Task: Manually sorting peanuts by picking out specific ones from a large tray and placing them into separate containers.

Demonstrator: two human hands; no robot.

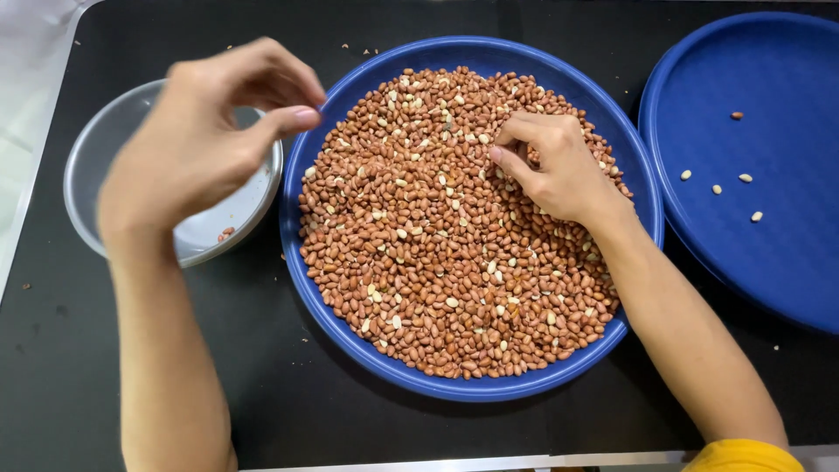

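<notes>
A round blue tray (301, 166) in the middle holds a thick layer of red-brown peanuts (437, 253), with some pale skinless ones mixed in. My right hand (551, 166) rests on the peanuts at the tray's upper right, fingers curled and pinching among them. My left hand (205, 131) hovers above the grey bowl (96, 149) at the left, thumb and fingertips drawn together; whether anything is between them I cannot tell. A few peanuts lie in the bowl's bottom.
A second blue tray (769, 253) at the right holds a few scattered peanuts. Everything stands on a black tabletop (262, 385) with a pale edge at the left and front. Small crumbs lie near the back.
</notes>
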